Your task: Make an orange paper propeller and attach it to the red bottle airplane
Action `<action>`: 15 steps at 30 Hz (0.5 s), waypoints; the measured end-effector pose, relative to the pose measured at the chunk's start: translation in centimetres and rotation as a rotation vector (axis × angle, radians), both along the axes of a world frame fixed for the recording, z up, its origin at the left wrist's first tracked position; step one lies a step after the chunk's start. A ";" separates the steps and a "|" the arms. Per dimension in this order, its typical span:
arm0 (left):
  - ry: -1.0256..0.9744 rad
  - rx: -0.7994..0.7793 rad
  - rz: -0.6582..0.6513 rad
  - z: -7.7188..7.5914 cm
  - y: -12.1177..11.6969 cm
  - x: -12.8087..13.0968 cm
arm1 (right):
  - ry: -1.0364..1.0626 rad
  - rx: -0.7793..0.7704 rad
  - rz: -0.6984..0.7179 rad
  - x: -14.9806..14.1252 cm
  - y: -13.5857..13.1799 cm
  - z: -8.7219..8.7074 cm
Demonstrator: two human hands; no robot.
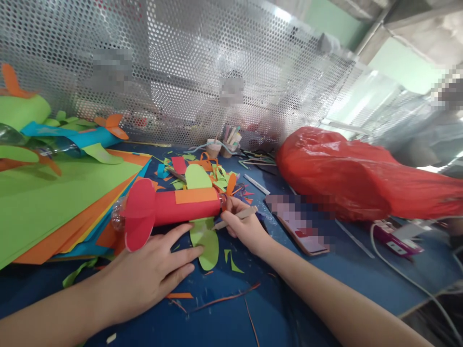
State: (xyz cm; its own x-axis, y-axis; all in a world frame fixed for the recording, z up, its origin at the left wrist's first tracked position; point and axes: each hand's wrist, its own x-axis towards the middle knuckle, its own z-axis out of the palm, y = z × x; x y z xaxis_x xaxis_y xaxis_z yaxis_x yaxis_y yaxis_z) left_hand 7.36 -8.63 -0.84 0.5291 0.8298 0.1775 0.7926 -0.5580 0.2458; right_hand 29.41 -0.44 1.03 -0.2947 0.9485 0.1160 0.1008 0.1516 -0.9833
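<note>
While the left hand [162,265] lies spread in the head view, its fingers resting on the near green wing [209,258] and beside the red body [166,212], the right hand [240,221] grips a pen [248,212] between thumb and fingers. The left grasps nothing that shows. The pen's tip is at the near wing; whether it touches, or any line is drawn there, is too small to tell.

The plane lies on its side across the middle of the blue table [231,318], between the hands. Much of it looks done: red paper wraps the bottle, an orange patch [197,195] sits on top, both wings stick out, the far one [198,177] over the scraps [220,178], a red tail [139,217] stands at the left end and an orange propeller [230,184] at the right. What seems left is marking or decorating, judging by the pen and the mostly plain paper.

At the left, a blue plane [97,140] with propeller and wings looks further along, near a paper stack [61,193]. A phone [300,226] and red bag [333,173] lie right of the work.
</note>
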 end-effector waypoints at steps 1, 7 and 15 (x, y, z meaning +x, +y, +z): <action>-0.004 0.002 -0.002 0.0 0.0 0.0 | -0.009 0.004 -0.002 0.0 0.0 0.0; 0.010 -0.005 -0.002 0.3 0.2 0.1 | -0.033 0.029 0.000 0.0 -0.1 0.1; -0.004 -0.009 -0.021 0.5 0.1 -0.1 | -0.034 0.033 0.006 -0.1 0.0 -0.2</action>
